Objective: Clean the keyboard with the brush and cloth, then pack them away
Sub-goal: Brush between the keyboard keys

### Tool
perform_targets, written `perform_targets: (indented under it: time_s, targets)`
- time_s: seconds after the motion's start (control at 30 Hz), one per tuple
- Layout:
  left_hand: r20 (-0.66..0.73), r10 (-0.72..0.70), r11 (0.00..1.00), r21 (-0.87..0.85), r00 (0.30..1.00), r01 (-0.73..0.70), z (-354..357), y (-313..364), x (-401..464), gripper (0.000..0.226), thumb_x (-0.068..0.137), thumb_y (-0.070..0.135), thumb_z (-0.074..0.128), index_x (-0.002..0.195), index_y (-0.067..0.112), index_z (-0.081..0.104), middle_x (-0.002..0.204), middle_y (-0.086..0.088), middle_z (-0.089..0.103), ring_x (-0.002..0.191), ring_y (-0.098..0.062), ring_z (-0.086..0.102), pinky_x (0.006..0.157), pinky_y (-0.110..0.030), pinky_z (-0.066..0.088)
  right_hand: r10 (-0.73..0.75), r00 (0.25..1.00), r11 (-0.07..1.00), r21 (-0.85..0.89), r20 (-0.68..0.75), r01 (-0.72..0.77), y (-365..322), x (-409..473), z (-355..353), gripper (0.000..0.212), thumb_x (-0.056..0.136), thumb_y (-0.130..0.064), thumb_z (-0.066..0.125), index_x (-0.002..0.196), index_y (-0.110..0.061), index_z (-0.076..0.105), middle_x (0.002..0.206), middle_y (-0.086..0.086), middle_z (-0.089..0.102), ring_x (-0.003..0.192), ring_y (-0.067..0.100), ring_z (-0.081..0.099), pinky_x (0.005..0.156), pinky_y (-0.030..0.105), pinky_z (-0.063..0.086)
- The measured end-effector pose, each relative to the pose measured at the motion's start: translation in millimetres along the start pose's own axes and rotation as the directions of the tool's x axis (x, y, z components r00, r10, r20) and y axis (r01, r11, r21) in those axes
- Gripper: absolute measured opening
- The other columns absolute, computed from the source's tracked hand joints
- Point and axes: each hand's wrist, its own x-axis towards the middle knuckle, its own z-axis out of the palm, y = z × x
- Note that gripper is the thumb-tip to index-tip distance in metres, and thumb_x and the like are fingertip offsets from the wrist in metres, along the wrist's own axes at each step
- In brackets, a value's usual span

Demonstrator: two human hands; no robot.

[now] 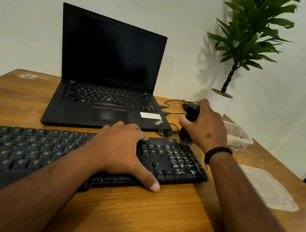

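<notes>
Head view, catalogue of the moment.

Item: your left hand (122, 150). It lies flat on the keyboard (32, 147), fingers spread and relaxed, thumb reaching past the near edge onto the table (124, 220). Purpose, by my reading: to pin the board so it does not slide under the strokes.

Item: your right hand (205, 127). Fingers are curled round the brush (189, 119), gripping its dark body upright. Its lower end meets the number-pad keys at the keyboard's right end; the tip is blurred, so the bristles' contact is probable, not certain.

Item: the cloth. Not identifiable here.

Item: clear plastic container (238, 137) at the table's right edge, just beyond your right wrist, with its lid (267, 188) lying nearer you. Likely the place for packing away.

Item: surface. Wood-grain table, worn patch at the far left. An open laptop (107, 87), screen dark, sits behind the keyboard; thin cables (172, 131) trail beside it.

Item: room. Plain pale wall; a potted plant (253, 19) in a white pot at the right.
</notes>
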Motion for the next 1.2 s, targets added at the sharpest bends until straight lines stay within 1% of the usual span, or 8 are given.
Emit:
perform_targets:
  time_s: [0.27,0.47,0.63,0.73,0.87,0.97,1.1,1.2]
  targets:
    - [0.002,-0.003,1.000,0.017,1.000,0.003,-1,1,0,0.132,0.037,0.098,0.064,0.150,0.033,0.039,0.147,0.020,0.039,0.125,-0.010,0.038,0.106,-0.036,0.036,-0.149,0.985,0.933,0.344,0.089,0.110,-24,-12,12,0.043,0.078,-0.048,0.076,0.097,-0.022,0.048,0.083,-0.013,0.054,0.073,-0.001,0.054,0.057,0.010,0.044]
    - [-0.002,-0.003,1.000,-0.003,1.000,0.003,0,1,1,0.132,0.037,0.097,0.065,0.150,0.033,0.040,0.145,0.021,0.040,0.123,-0.009,0.038,0.107,-0.036,0.034,0.052,0.998,0.998,0.032,-0.019,-0.052,-1,-2,3,0.048,0.075,-0.047,0.071,0.109,-0.021,0.048,0.095,-0.003,0.066,0.087,0.023,0.066,0.073,0.038,0.058]
    - [-0.004,-0.003,1.000,0.011,1.000,0.003,0,1,1,0.134,0.034,0.099,0.061,0.149,0.032,0.040,0.145,0.020,0.041,0.123,-0.009,0.039,0.107,-0.037,0.036,-0.072,0.996,0.947,0.316,0.046,0.054,-23,-14,8,0.050,0.077,-0.044,0.078,0.108,-0.022,0.047,0.088,-0.016,0.056,0.080,0.004,0.060,0.066,0.012,0.051]
    - [-0.001,-0.004,1.000,0.022,1.000,0.004,0,0,1,0.138,0.031,0.102,0.054,0.149,0.032,0.040,0.144,0.020,0.041,0.123,-0.010,0.039,0.105,-0.036,0.037,-0.036,0.988,0.863,0.503,0.151,-0.045,-34,-18,14,0.050,0.076,-0.042,0.081,0.108,-0.023,0.047,0.090,-0.017,0.052,0.079,-0.001,0.057,0.065,0.016,0.054]
    - [-0.002,-0.005,1.000,0.000,1.000,0.005,0,0,1,0.133,0.036,0.098,0.063,0.150,0.033,0.039,0.145,0.020,0.041,0.124,-0.010,0.039,0.108,-0.039,0.035,0.079,0.996,0.969,0.233,0.043,-0.087,-14,-6,7,0.050,0.075,-0.046,0.073,0.112,-0.021,0.051,0.095,-0.007,0.063,0.089,0.016,0.065,0.077,0.034,0.057]
    - [-0.003,-0.004,1.000,-0.002,1.000,0.004,0,1,0,0.132,0.038,0.097,0.065,0.150,0.033,0.040,0.145,0.020,0.041,0.123,-0.010,0.039,0.108,-0.038,0.035,0.024,0.998,0.998,0.067,-0.052,-0.020,-11,-5,3,0.049,0.077,-0.047,0.068,0.112,-0.018,0.048,0.099,-0.001,0.066,0.085,0.021,0.063,0.070,0.032,0.054]
    - [-0.002,-0.001,1.000,0.018,1.000,0.001,0,1,-1,0.132,0.038,0.098,0.064,0.150,0.033,0.039,0.146,0.019,0.041,0.125,-0.010,0.039,0.108,-0.038,0.035,-0.097,0.992,0.964,0.255,0.076,0.074,-29,-15,10,0.047,0.079,-0.047,0.075,0.107,-0.021,0.047,0.089,-0.016,0.056,0.078,-0.001,0.056,0.062,0.008,0.046]
    - [-0.002,-0.001,1.000,0.021,1.000,0.001,0,2,0,0.132,0.038,0.097,0.064,0.150,0.033,0.039,0.146,0.019,0.041,0.125,-0.010,0.039,0.107,-0.038,0.036,-0.060,0.986,0.917,0.398,0.156,-0.007,-28,-14,10,0.043,0.079,-0.037,0.077,0.107,-0.023,0.048,0.087,-0.019,0.052,0.078,-0.005,0.053,0.060,0.006,0.045]
